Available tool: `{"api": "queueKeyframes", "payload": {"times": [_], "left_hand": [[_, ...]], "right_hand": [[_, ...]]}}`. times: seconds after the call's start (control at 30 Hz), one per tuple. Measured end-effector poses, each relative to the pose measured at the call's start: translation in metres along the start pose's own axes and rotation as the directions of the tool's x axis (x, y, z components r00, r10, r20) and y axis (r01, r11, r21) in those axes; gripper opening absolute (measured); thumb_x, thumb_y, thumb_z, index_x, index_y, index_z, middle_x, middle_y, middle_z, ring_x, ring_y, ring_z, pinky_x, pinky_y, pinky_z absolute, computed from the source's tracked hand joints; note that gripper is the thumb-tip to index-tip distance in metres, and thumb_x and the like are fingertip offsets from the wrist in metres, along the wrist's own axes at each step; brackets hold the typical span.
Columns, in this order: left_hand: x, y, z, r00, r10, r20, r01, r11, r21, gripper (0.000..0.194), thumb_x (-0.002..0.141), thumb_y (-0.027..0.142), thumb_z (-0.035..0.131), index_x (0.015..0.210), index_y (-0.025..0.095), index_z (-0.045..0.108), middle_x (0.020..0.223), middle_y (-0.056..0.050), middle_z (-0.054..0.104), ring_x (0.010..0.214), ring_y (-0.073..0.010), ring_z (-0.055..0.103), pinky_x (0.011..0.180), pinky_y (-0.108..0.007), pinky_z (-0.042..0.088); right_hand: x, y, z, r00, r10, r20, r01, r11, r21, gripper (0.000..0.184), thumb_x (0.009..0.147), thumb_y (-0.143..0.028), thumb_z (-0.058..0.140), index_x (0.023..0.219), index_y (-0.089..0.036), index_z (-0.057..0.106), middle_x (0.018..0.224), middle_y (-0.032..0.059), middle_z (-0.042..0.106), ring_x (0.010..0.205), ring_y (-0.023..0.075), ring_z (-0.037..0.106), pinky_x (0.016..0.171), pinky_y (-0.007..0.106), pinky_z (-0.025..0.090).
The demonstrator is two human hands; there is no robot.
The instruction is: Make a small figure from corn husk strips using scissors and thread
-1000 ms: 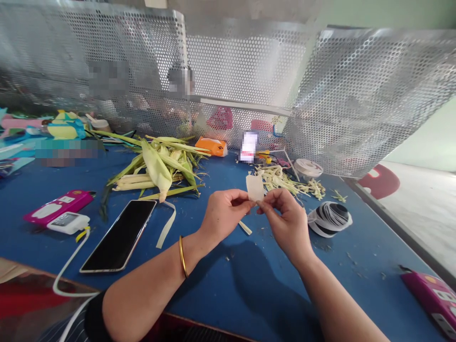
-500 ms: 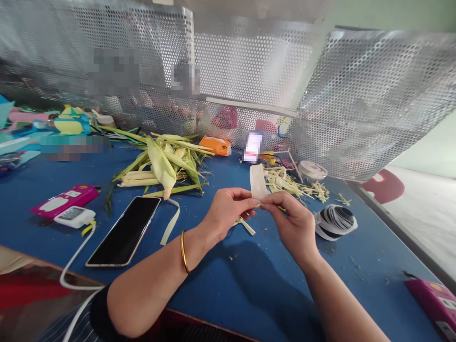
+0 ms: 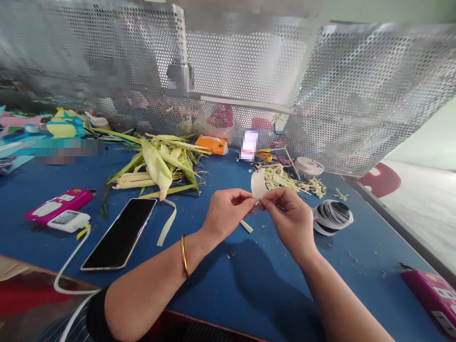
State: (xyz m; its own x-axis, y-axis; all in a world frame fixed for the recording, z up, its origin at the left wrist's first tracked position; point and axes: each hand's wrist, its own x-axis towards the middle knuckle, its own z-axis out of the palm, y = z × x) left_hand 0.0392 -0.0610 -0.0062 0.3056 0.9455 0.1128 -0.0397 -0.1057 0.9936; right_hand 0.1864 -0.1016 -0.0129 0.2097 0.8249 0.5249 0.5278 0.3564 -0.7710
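Note:
A pale, flat strip of corn husk [image 3: 258, 183] stands up from between the fingertips of both my hands, its upper part slightly curved. My left hand [image 3: 228, 210], with a gold bangle on the wrist, pinches the strip's lower end between thumb and fingers. Close against it, my right hand [image 3: 289, 216] pinches the same end from the other side. The fingers hide just how the end is folded. Below them, a narrow husk piece [image 3: 246, 226] lies on the table. Another curled husk strip [image 3: 167, 227] rests left of my left hand.
A heap of green and cream corn husks [image 3: 156, 173] lies at the back left, near a dark phone [image 3: 120, 233]. Husk scraps [image 3: 283, 178], a white roll [image 3: 309, 166] and a black-and-white spool [image 3: 332, 217] are on the right. Perforated metal sheet [image 3: 245, 61] bounds the far side.
The strip leans and curves a little more, and my fingertips have shifted slightly on its lower end. The whole view has moved a little; both hands keep their pinch.

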Motion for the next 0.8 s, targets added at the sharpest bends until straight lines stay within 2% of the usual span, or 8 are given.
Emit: {"api": "queueKeyframes", "payload": {"times": [0.17,0.4,0.53,0.67,0.8], "left_hand": [[0.001,-0.001,-0.001,1.000,-0.003,0.024,0.003,1.000,0.002,0.014,0.071,0.029,0.076,0.071,0.017,0.069,0.063,0.000,0.069,0.058,-0.0119,0.063,0.058,-0.022,0.050],[0.002,0.010,-0.004,0.974,-0.207,0.091,0.223,0.942,-0.252,0.012,0.069,0.021,0.076,0.070,0.013,0.068,0.061,-0.001,0.068,0.051,-0.0092,0.059,0.055,-0.022,0.049],[0.003,0.010,-0.006,0.956,-0.261,0.137,0.292,0.900,-0.324,0.014,0.067,0.021,0.078,0.072,0.012,0.069,0.063,-0.003,0.069,0.049,-0.0082,0.058,0.053,-0.022,0.048],[0.003,0.010,-0.006,0.959,-0.246,0.143,0.280,0.903,-0.325,0.011,0.068,0.020,0.076,0.072,0.012,0.069,0.064,-0.003,0.069,0.052,-0.0090,0.060,0.054,-0.021,0.048],[0.001,0.012,-0.003,0.983,-0.164,0.088,0.181,0.952,-0.247,0.007,0.071,0.019,0.072,0.071,0.013,0.069,0.063,-0.002,0.068,0.052,-0.0090,0.060,0.054,-0.021,0.049]], "right_hand": [[0.000,0.000,0.001,1.000,0.009,-0.007,-0.009,1.000,0.003,0.007,0.082,-0.021,0.063,0.077,-0.022,0.058,0.068,-0.0023,0.065,0.062,0.0143,0.064,0.062,0.027,0.049],[0.002,0.002,-0.002,0.997,-0.053,0.052,0.047,0.993,0.109,0.004,0.085,-0.021,0.063,0.081,-0.022,0.065,0.074,-0.0017,0.068,0.068,0.0147,0.064,0.067,0.028,0.050],[0.003,0.002,-0.003,0.994,-0.095,0.051,0.090,0.992,0.088,0.003,0.084,-0.023,0.065,0.084,-0.023,0.067,0.078,-0.0009,0.070,0.071,0.0158,0.065,0.069,0.029,0.051],[0.003,0.002,-0.003,0.994,-0.101,0.030,0.100,0.994,0.048,0.007,0.086,-0.024,0.063,0.081,-0.022,0.067,0.079,0.0000,0.070,0.074,0.0165,0.066,0.072,0.030,0.052],[0.002,0.001,-0.003,0.996,-0.081,0.039,0.080,0.996,0.043,0.007,0.086,-0.024,0.064,0.080,-0.022,0.066,0.078,0.0002,0.071,0.073,0.0161,0.066,0.070,0.029,0.051]]}}
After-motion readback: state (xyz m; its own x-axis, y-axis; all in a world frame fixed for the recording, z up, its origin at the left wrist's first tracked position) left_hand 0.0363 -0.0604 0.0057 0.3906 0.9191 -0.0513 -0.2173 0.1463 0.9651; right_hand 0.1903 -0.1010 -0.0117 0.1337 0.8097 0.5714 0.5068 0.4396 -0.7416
